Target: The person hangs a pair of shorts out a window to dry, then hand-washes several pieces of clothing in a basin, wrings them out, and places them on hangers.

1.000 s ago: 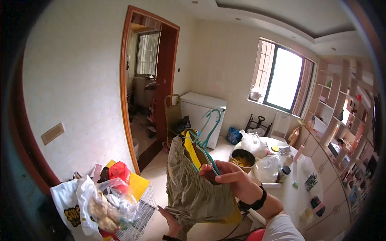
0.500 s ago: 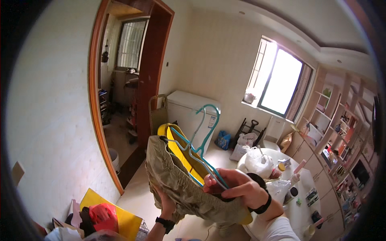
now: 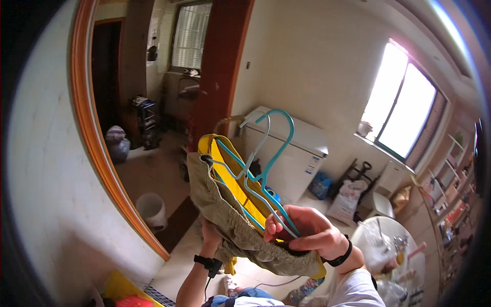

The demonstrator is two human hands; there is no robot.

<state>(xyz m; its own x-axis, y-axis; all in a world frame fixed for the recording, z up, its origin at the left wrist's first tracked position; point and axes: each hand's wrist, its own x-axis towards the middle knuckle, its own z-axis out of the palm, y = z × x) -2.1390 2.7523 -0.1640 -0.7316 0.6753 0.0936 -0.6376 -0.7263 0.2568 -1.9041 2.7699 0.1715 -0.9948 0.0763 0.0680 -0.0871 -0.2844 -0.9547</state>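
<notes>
My right hand [image 3: 313, 231] is closed around the lower arms of two clothes hangers, one teal [image 3: 292, 134] and one pale grey-blue [image 3: 268, 130]. Both hooks point upward. The hangers run into the open waist of khaki trousers [image 3: 212, 197] with a gathered elastic waistband; whether these are long or short is hidden. A bright yellow garment or lining [image 3: 225, 171] shows inside and behind the waistband. From below, my left hand [image 3: 210, 236] grips the khaki cloth near its left end, its fingers mostly hidden behind the fabric.
A wooden door frame [image 3: 84, 92] stands at the left, with a white bucket [image 3: 151, 210] beyond it. Behind the hangers is a white chest freezer [image 3: 291, 146]. At the right, a round white table [image 3: 367, 234] carries bags and jars. A yellow box [image 3: 120, 284] sits low at the left.
My view has turned left and moved closer to the doorway, so the freezer, window and table now lie further right. Both hands keep their holds on the hangers and khaki cloth.
</notes>
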